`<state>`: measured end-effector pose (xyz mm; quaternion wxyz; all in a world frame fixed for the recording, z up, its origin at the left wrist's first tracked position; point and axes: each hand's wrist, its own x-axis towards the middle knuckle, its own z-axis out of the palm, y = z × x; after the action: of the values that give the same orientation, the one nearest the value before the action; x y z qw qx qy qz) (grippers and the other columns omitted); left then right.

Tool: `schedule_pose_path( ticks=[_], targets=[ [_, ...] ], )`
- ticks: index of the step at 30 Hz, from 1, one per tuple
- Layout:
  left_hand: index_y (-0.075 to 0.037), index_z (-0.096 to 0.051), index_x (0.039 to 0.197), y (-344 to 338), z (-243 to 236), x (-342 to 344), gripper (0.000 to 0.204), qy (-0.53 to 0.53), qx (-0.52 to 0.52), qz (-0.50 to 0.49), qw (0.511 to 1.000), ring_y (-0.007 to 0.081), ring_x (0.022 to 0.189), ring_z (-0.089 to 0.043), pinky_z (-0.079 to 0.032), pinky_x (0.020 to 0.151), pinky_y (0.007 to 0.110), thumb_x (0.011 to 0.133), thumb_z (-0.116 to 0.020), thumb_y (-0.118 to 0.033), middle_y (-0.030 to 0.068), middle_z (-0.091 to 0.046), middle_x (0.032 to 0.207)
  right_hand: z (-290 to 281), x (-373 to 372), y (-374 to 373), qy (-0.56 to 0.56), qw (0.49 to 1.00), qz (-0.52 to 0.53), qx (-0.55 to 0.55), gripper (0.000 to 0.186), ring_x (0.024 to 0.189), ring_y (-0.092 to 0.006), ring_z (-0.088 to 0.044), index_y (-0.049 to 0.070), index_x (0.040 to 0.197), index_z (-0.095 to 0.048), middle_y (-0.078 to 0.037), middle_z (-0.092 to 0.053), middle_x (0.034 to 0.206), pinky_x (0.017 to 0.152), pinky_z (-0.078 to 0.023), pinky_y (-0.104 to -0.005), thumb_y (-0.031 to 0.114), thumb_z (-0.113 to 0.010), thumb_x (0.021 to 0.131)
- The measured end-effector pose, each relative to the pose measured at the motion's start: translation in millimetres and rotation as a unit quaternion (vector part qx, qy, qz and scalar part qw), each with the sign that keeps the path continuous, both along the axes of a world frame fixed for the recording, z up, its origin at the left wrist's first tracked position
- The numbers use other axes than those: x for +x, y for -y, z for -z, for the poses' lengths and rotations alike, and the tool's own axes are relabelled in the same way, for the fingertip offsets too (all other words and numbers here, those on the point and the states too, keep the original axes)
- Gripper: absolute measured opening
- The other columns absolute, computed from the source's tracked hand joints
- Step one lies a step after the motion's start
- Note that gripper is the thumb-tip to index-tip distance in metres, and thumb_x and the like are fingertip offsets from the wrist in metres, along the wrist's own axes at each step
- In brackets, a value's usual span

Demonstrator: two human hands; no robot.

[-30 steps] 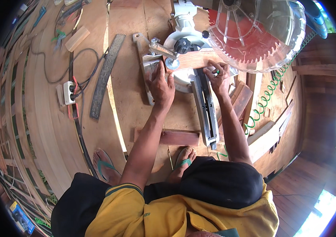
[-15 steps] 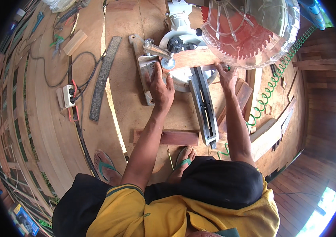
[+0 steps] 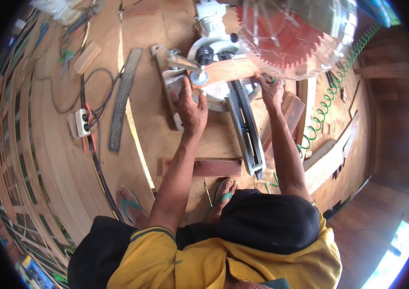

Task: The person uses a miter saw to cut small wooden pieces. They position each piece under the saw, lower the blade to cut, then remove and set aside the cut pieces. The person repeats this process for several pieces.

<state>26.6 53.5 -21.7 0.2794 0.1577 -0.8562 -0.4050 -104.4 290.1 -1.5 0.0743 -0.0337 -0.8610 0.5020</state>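
While the left hand point(image 3: 191, 107) lies flat, the right hand point(image 3: 270, 90) seemingly grips a smooth wooden strip point(image 3: 226, 71).

A wooden plank floor point(image 3: 69, 159) carries everything. The mitre saw point(image 3: 223, 91) stands on it under both hands. Left of the left hand point(image 3: 192, 108) lie a dark plank point(image 3: 123, 98), a white power strip point(image 3: 83, 123) and a black cable point(image 3: 98, 164). Below the hands lies a reddish board point(image 3: 214, 167); right of them, stacked offcuts point(image 3: 293, 113).
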Motion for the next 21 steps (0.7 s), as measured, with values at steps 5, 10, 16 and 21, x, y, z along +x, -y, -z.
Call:
schedule_pose_path(
  ticks=[5,10,16,21],
  targets=[
    [0.001,-0.043,0.155,14,-12,-1,0.08,0.033,0.005,0.013,0.999,0.0413,0.128,-0.054,-0.041,0.113,0.049,0.087,-0.081,-0.018,0.0281,-0.062,0.138,22,-12,-7,0.011,0.999,-0.038,0.037,0.053,0.096,-0.0231,-0.072,0.006,0.129,-0.072,-0.016,-0.059,0.144,0.087,-0.059,-0.0369,0.029,-0.088,0.083],
    [0.006,-0.039,0.153,7,-21,-9,0.083,0.071,0.028,0.037,0.996,0.0359,0.131,-0.057,-0.042,0.114,0.045,0.086,-0.082,-0.015,0.0246,-0.059,0.145,20,-13,-17,-0.047,0.997,0.0,0.062,0.061,0.102,-0.0217,-0.072,0.008,0.134,-0.069,-0.013,-0.059,0.145,0.093,-0.058,-0.0372,0.036,-0.088,0.083],
    [-0.001,-0.053,0.137,7,-16,-6,0.066,-0.04,-0.119,-0.04,0.991,0.0389,0.124,-0.057,-0.042,0.11,0.05,0.082,-0.086,-0.017,0.0125,-0.065,0.128,-56,9,-29,-0.072,0.985,0.134,-0.085,0.035,0.094,-0.0202,-0.07,0.011,0.127,-0.071,-0.017,-0.067,0.132,0.077,-0.063,-0.0371,0.022,-0.078,0.094],
    [-0.005,-0.065,0.121,-3,-25,5,0.049,-0.088,-0.295,0.159,0.938,0.029,0.122,-0.058,-0.043,0.103,0.046,0.079,-0.087,-0.019,0.0135,-0.06,0.134,-191,19,-42,-0.388,0.92,0.052,0.004,0.026,0.089,-0.009,-0.061,0.004,0.123,-0.072,-0.001,-0.067,0.094,0.083,-0.051,-0.0261,0.012,-0.074,0.098]
  ],
)
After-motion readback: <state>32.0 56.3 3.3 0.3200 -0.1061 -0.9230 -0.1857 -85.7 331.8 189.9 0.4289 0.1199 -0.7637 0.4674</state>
